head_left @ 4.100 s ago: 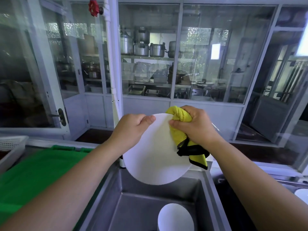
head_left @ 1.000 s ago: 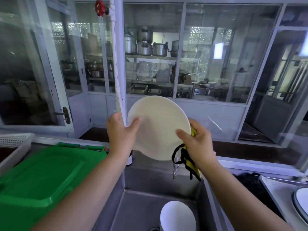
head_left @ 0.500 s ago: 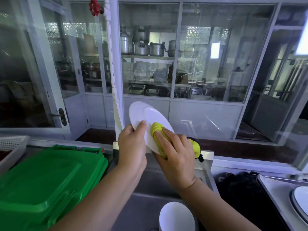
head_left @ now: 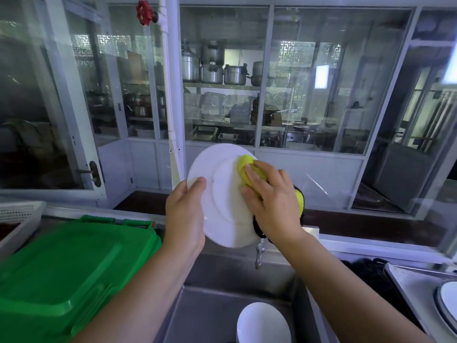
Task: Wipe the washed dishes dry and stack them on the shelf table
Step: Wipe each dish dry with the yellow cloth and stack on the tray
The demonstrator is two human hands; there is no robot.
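Note:
I hold a white plate [head_left: 220,191] upright above the steel sink [head_left: 222,310], its inner face turned toward me. My left hand [head_left: 184,216] grips the plate's left rim, thumb on the front. My right hand [head_left: 272,201] presses a yellow cloth [head_left: 247,167] with black trim flat against the plate's right half; most of the cloth is hidden under the palm. A white bowl [head_left: 263,323] lies in the sink below. Another white dish [head_left: 447,303] shows at the far right edge on a metal tray [head_left: 408,278].
A green plastic lid [head_left: 64,273] covers the counter on the left, with a white basket [head_left: 17,219] behind it. A tap [head_left: 259,253] hangs under the plate. Behind the sink runs a glass partition with a white pipe [head_left: 170,95]; pots stand on shelves beyond.
The plate was turned from its back side to its inner face, and my right hand moved from behind its rim onto the front. Since half a second ago the cloth slid to the plate's right half.

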